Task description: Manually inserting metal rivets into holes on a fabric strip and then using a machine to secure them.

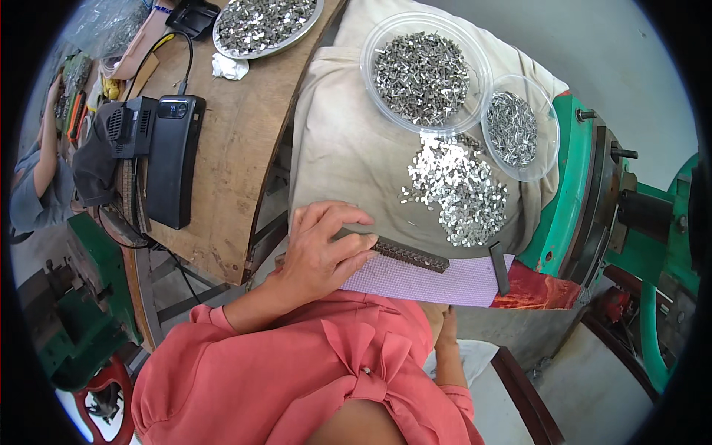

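My left hand is closed on the near-left end of a dark notched metal bar. The bar lies aslant at the cloth's front edge, partly over a lilac woven mat. Low at the right of my body, my right hand shows only in part beside the mat's lower edge, and its fingers are hidden. A short dark flat bar rests across the mat's right end. Beyond the notched bar, small shiny metal pieces are heaped on the beige cloth.
Behind the heap stand a large clear tub of small metal parts and a smaller clear bowl of thin pieces. A wooden table at left carries a black power bank and a plate of metal bits. Green machinery borders the right.
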`<state>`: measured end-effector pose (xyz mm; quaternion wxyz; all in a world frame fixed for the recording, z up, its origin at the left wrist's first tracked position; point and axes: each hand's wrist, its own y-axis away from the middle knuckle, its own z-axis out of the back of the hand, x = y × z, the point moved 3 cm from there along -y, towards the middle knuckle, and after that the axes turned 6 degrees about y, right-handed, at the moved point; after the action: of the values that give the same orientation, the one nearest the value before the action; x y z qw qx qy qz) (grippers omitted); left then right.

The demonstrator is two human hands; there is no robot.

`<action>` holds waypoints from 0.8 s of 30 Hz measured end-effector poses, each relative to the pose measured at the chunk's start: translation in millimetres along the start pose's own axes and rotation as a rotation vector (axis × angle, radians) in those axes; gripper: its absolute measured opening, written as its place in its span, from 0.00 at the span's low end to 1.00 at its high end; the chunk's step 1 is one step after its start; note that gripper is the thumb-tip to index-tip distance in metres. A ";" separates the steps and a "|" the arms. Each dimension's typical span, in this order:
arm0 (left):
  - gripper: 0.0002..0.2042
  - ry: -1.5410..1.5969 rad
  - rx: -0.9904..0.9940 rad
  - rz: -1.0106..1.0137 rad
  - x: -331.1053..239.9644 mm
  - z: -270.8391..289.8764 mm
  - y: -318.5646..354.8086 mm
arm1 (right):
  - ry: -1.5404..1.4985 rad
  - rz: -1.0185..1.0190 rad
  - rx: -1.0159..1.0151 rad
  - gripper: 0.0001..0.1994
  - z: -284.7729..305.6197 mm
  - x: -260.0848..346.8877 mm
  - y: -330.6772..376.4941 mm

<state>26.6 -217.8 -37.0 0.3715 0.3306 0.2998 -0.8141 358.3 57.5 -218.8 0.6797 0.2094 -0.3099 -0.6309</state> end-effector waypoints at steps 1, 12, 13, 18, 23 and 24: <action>0.09 -0.004 -0.018 0.005 2.9 -0.6 0.7 | 0.040 0.119 -0.287 0.19 27.6 1.9 -6.7; 0.11 -0.012 -0.028 -0.002 0.3 -0.7 -3.2 | -0.677 -0.349 -1.046 0.09 216.8 56.5 31.8; 0.11 -0.012 -0.031 0.014 0.5 0.2 -3.5 | -0.479 -0.329 -1.175 0.13 225.7 51.7 35.8; 0.11 -0.011 -0.003 0.009 -1.9 -0.8 -7.5 | -0.364 -0.498 -1.277 0.20 256.8 27.7 14.2; 0.11 -0.018 0.005 0.037 -4.7 -2.0 -5.4 | -0.356 -0.352 -1.089 0.21 270.2 11.1 2.0; 0.11 -0.024 0.001 0.040 -5.1 -3.2 -4.4 | -0.337 -0.335 -1.063 0.20 273.0 10.1 1.3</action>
<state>26.6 -211.1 -33.9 0.3912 0.3269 0.2884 -0.8105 172.2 76.7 -19.7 0.5237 -0.2177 -0.0169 -0.8235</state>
